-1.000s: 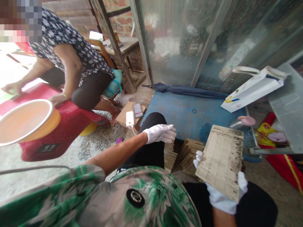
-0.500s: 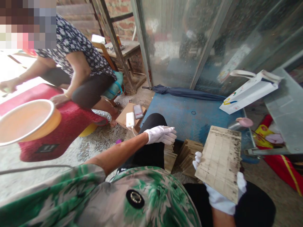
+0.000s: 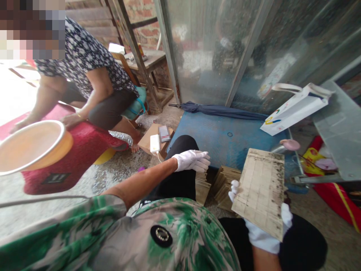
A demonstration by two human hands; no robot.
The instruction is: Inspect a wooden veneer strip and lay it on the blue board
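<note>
Lower right of frame, right hand in a white glove grips a gridded tan sheet from below, thumb side wrapped on the near edge, fingertips showing past the left edge; sheet is tilted up toward the cam, dark specks along its right edge. Mid-frame, left hand, also gloved, is flat w/ fingers straight and together, holding nothing, just above the left stack of similar tan sheets; can't tell if it touches the top. A 2nd stack leans just beside it, between the person's knees, at the near edge of a blue platform. Judging by this, the step looks like checking one sheet pulled from the stacks, w/ the free hand steadying or marking a pile. Setting the sheet down would call for squaring its edges to whichever pile takes it and keeping the leaning pile from sliding. Rest: folded dark umbrella along the far edge of the platform, white paper bag upper right, white power bank on a cardboard box at centre. Upper left, another person crouches w/ a hand on a red mat; orange basin at left edge.
</note>
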